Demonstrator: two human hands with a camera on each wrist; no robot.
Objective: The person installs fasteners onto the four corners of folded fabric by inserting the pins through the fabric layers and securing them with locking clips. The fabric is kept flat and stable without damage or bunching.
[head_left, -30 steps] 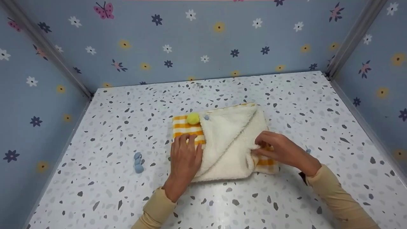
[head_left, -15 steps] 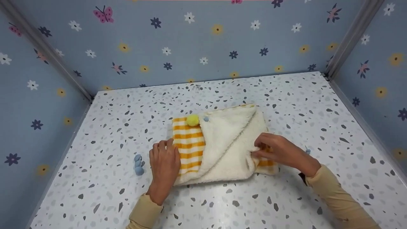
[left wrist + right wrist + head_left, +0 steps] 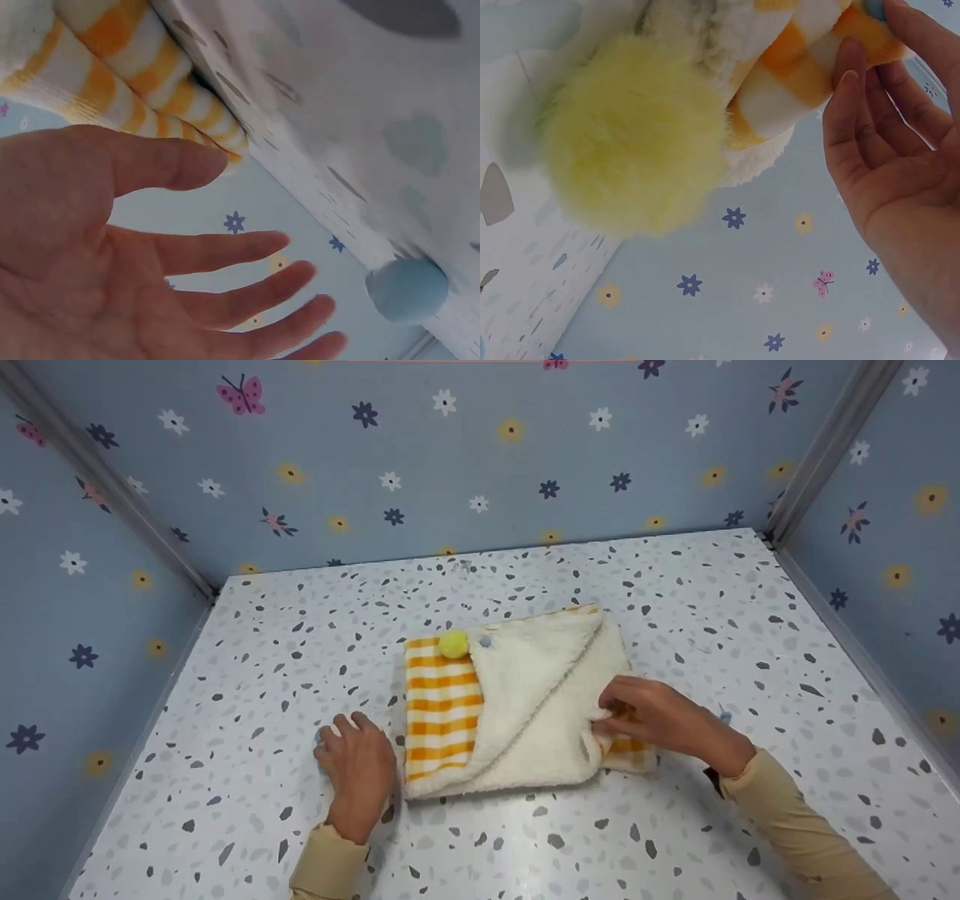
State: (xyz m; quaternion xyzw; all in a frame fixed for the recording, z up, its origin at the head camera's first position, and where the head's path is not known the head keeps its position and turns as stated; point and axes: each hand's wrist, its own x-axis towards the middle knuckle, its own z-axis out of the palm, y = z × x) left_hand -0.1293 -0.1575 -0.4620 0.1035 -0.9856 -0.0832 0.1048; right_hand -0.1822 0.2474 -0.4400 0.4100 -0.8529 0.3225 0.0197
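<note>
A folded cloth (image 3: 540,712), yellow-and-white checked outside with white fleece lining, lies on the speckled table. My right hand (image 3: 660,720) pinches its right edge between thumb and fingers; in the right wrist view the checked fabric (image 3: 784,86) bunches at the fingertips, with a blue bead-like bit by the thumb. My left hand (image 3: 358,765) is left of the cloth, fingers spread, above a small blue segmented piece (image 3: 319,737) that it mostly hides. The left wrist view shows the palm (image 3: 67,225) bare and the blue piece's rounded end (image 3: 407,290) beyond the fingertips.
A yellow pompom (image 3: 453,644) and a small blue dot (image 3: 485,641) sit at the cloth's top edge. A fluffy yellow pompom (image 3: 637,135) fills much of the right wrist view. Another blue bit (image 3: 725,717) shows behind the right wrist. Flowered panels (image 3: 480,457) enclose the table.
My left hand has lifted off the checked part of the cloth and moved left over the blue segmented piece. The right hand keeps its pinch and has stayed in place.
</note>
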